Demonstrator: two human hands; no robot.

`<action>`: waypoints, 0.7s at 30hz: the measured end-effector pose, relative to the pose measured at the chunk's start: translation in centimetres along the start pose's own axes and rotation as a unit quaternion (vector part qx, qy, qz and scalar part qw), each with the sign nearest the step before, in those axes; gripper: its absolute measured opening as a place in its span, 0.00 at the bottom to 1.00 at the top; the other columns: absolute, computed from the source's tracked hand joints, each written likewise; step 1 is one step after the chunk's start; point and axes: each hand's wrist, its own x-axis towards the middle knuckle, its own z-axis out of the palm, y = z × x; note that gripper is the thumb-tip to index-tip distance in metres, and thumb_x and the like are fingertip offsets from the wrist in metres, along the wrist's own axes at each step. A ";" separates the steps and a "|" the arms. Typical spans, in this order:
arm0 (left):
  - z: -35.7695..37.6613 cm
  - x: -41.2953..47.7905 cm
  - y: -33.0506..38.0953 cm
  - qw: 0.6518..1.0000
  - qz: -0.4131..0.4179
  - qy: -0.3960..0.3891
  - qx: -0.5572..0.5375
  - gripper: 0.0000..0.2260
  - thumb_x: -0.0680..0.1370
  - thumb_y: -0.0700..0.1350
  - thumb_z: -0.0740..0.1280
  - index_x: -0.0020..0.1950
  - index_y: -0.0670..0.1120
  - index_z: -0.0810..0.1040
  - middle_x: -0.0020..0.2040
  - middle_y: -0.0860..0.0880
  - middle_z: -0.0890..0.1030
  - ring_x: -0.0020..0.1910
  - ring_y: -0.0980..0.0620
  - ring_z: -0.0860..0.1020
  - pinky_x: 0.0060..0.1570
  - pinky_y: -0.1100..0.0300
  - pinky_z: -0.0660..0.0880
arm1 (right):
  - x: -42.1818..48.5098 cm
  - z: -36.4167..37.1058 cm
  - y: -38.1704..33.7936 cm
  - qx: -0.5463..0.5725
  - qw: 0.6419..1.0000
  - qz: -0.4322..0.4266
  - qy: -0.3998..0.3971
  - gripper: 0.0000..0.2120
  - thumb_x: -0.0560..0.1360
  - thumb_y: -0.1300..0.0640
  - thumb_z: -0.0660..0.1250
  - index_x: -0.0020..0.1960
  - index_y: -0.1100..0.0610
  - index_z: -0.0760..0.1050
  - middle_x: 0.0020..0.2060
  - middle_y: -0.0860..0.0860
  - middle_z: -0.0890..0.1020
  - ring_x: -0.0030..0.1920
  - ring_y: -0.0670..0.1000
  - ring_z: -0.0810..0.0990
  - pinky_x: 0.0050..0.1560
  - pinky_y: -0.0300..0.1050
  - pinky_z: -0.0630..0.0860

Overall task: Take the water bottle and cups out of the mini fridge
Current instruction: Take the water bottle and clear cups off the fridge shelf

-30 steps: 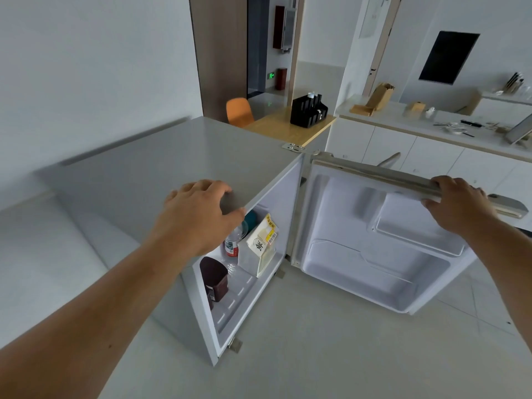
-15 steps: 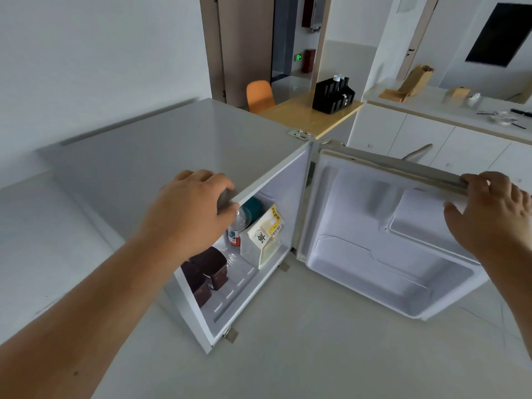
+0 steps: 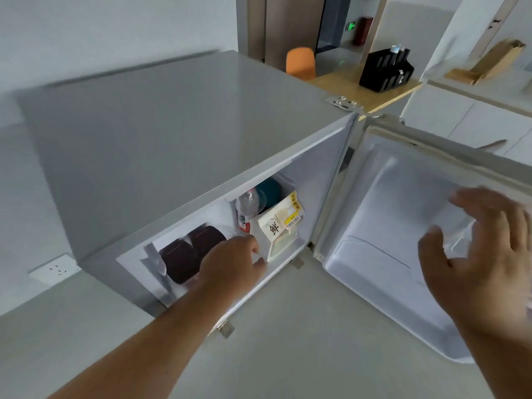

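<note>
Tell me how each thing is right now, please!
Mini fridge door: swung wide open.
Water bottle: upright inside, cap on.
Two dark cups: inside, untouched.
Milk carton: inside, leaning.
Left hand: open, reaching inside.
Right hand: open, off the door, blurred.

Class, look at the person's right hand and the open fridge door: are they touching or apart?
Apart. The head view shows the right hand, fingers spread, hovering in front of the fridge door, gripping nothing.
</note>
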 end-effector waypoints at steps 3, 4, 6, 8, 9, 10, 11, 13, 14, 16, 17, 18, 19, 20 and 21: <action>2.6 2.0 -2.3 0.998 -0.047 0.013 0.048 0.19 0.77 0.56 0.69 0.65 0.50 0.75 0.59 0.48 0.80 0.58 0.47 0.78 0.53 0.50 0.79 | -3.7 4.9 -5.7 0.105 0.985 0.007 -0.137 0.06 0.78 0.56 0.65 0.52 0.56 0.79 0.46 0.48 0.80 0.47 0.51 0.78 0.49 0.42 0.73; 3.4 2.4 -2.7 0.995 -0.062 0.017 0.071 0.21 0.76 0.55 0.69 0.66 0.50 0.73 0.59 0.47 0.79 0.59 0.46 0.76 0.52 0.50 0.79 | -5.2 6.9 -7.1 0.129 0.970 0.038 -0.203 0.04 0.77 0.55 0.66 0.49 0.51 0.79 0.42 0.44 0.80 0.42 0.47 0.77 0.43 0.41 0.73; 4.9 2.9 -3.3 0.989 -0.092 0.032 0.108 0.23 0.76 0.54 0.69 0.67 0.49 0.71 0.61 0.47 0.76 0.60 0.45 0.75 0.51 0.50 0.79 | -8.1 11.7 -9.3 0.141 0.920 0.126 -0.344 0.04 0.75 0.49 0.67 0.49 0.45 0.78 0.40 0.39 0.79 0.37 0.42 0.76 0.39 0.39 0.73; 6.0 3.3 -3.8 0.985 -0.119 0.040 0.121 0.26 0.75 0.54 0.71 0.70 0.49 0.69 0.64 0.47 0.74 0.61 0.44 0.73 0.51 0.49 0.78 | -10.4 16.4 -10.6 0.147 0.862 0.176 -0.451 0.13 0.75 0.44 0.69 0.59 0.41 0.76 0.48 0.39 0.82 0.41 0.40 0.78 0.45 0.41 0.77; 6.4 3.6 -4.0 0.983 -0.126 0.045 0.127 0.27 0.74 0.53 0.72 0.70 0.50 0.68 0.66 0.46 0.73 0.62 0.44 0.73 0.52 0.49 0.77 | -11.2 18.7 -11.1 0.148 0.846 0.182 -0.479 0.18 0.75 0.43 0.69 0.64 0.41 0.74 0.54 0.39 0.82 0.46 0.42 0.81 0.49 0.43 0.79; 6.8 4.0 -4.3 0.981 -0.129 0.051 0.136 0.28 0.74 0.52 0.73 0.71 0.50 0.67 0.68 0.46 0.72 0.64 0.43 0.72 0.53 0.49 0.76 | -11.8 20.9 -11.5 0.145 0.835 0.181 -0.498 0.23 0.75 0.42 0.69 0.69 0.41 0.70 0.61 0.41 0.80 0.52 0.46 0.82 0.53 0.46 0.81; 7.1 4.5 -4.6 0.979 -0.129 0.057 0.144 0.30 0.73 0.51 0.74 0.72 0.50 0.67 0.71 0.46 0.70 0.65 0.43 0.71 0.55 0.48 0.75 | -12.2 23.0 -11.9 0.138 0.829 0.179 -0.512 0.27 0.76 0.41 0.69 0.72 0.41 0.67 0.66 0.44 0.78 0.57 0.51 0.83 0.54 0.50 0.81; 7.5 5.4 -4.8 0.977 -0.124 0.067 0.163 0.31 0.73 0.49 0.74 0.73 0.52 0.66 0.74 0.46 0.68 0.68 0.43 0.69 0.59 0.48 0.72 | -12.8 26.6 -12.5 0.122 0.819 0.178 -0.531 0.32 0.77 0.42 0.68 0.77 0.43 0.60 0.73 0.49 0.72 0.63 0.58 0.81 0.55 0.55 0.81; 7.8 5.9 -4.9 0.975 -0.119 0.068 0.174 0.30 0.74 0.49 0.73 0.73 0.53 0.67 0.74 0.47 0.69 0.70 0.43 0.68 0.61 0.47 0.71 | -13.1 28.1 -12.7 0.119 0.815 0.178 -0.539 0.34 0.77 0.43 0.68 0.78 0.43 0.57 0.75 0.50 0.69 0.64 0.60 0.80 0.55 0.57 0.80; 8.3 6.4 -5.0 0.973 -0.112 0.065 0.189 0.25 0.76 0.48 0.70 0.73 0.54 0.68 0.74 0.48 0.69 0.72 0.43 0.66 0.65 0.46 0.68 | -13.7 30.3 -12.9 0.121 0.807 0.178 -0.550 0.37 0.76 0.49 0.69 0.79 0.43 0.55 0.77 0.50 0.66 0.67 0.59 0.78 0.55 0.57 0.79; 8.7 6.5 -5.2 0.972 -0.112 0.064 0.195 0.23 0.78 0.48 0.67 0.72 0.53 0.69 0.74 0.47 0.69 0.73 0.43 0.65 0.68 0.44 0.67 | -14.0 31.2 -12.9 0.122 0.807 0.175 -0.551 0.36 0.75 0.51 0.69 0.79 0.42 0.56 0.76 0.49 0.67 0.67 0.59 0.77 0.55 0.57 0.79; 8.9 6.6 -5.3 0.971 -0.113 0.065 0.200 0.20 0.79 0.48 0.64 0.72 0.53 0.71 0.74 0.47 0.69 0.74 0.42 0.64 0.70 0.43 0.66 | -14.2 31.9 -12.9 0.120 0.811 0.171 -0.547 0.34 0.76 0.51 0.68 0.78 0.41 0.58 0.74 0.48 0.70 0.67 0.58 0.77 0.54 0.56 0.79; 9.2 6.6 -5.5 0.970 -0.115 0.069 0.204 0.19 0.81 0.48 0.62 0.72 0.52 0.71 0.74 0.47 0.69 0.75 0.42 0.64 0.71 0.42 0.65 | -14.2 32.6 -12.9 0.117 0.818 0.166 -0.539 0.30 0.76 0.51 0.67 0.76 0.41 0.61 0.72 0.47 0.73 0.67 0.57 0.77 0.53 0.55 0.79; 9.3 6.7 -5.5 0.969 -0.117 0.072 0.204 0.18 0.81 0.48 0.60 0.72 0.52 0.72 0.74 0.47 0.70 0.75 0.42 0.63 0.72 0.42 0.65 | -14.2 33.1 -12.9 0.117 0.826 0.157 -0.528 0.25 0.78 0.50 0.65 0.73 0.42 0.66 0.69 0.47 0.76 0.65 0.56 0.78 0.51 0.54 0.79; 9.4 6.8 -5.6 0.969 -0.119 0.075 0.201 0.18 0.82 0.48 0.60 0.72 0.52 0.71 0.74 0.47 0.70 0.75 0.41 0.63 0.71 0.42 0.65 | -14.1 33.4 -13.0 0.120 0.835 0.147 -0.517 0.19 0.79 0.50 0.64 0.70 0.44 0.69 0.65 0.48 0.78 0.63 0.56 0.79 0.50 0.52 0.79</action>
